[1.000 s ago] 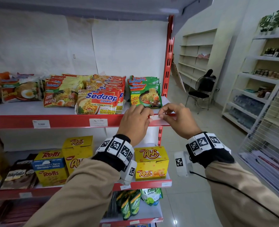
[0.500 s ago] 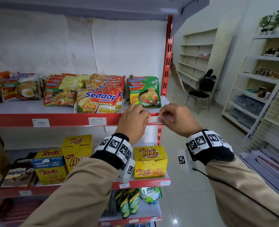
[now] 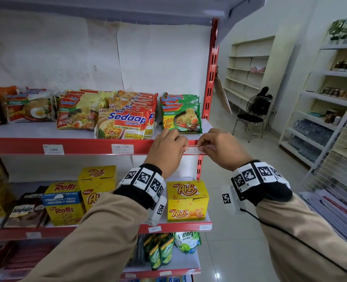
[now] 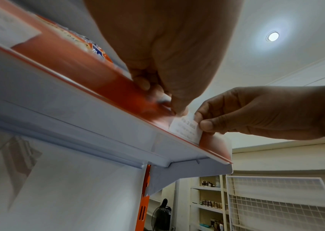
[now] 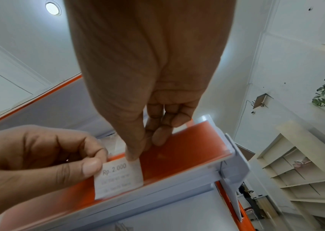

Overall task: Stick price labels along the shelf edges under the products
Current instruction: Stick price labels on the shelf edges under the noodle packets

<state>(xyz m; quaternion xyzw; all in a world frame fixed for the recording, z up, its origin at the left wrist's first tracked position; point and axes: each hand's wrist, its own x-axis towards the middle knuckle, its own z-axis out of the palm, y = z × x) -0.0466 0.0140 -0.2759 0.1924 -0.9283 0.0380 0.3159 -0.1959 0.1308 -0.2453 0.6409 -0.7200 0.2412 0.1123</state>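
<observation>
Small white paper price label [image 5: 119, 179] printed "Rp. 2.000" lies flat against the red front edge of the noodle shelf [image 3: 87, 146], near its right end, directly below the green packet of Soto Mie instant noodles [image 3: 181, 119]; its long axis runs along the shelf edge and the print reads upright, facing outward. Left hand [image 3: 166, 153] pinches the label's left end between thumb and forefinger, and right hand [image 3: 223, 149] pinches its upper right corner, other fingers curled against the red strip. Two more white labels [image 3: 122, 148] sit on the same edge, left of the noodle packet.
</observation>
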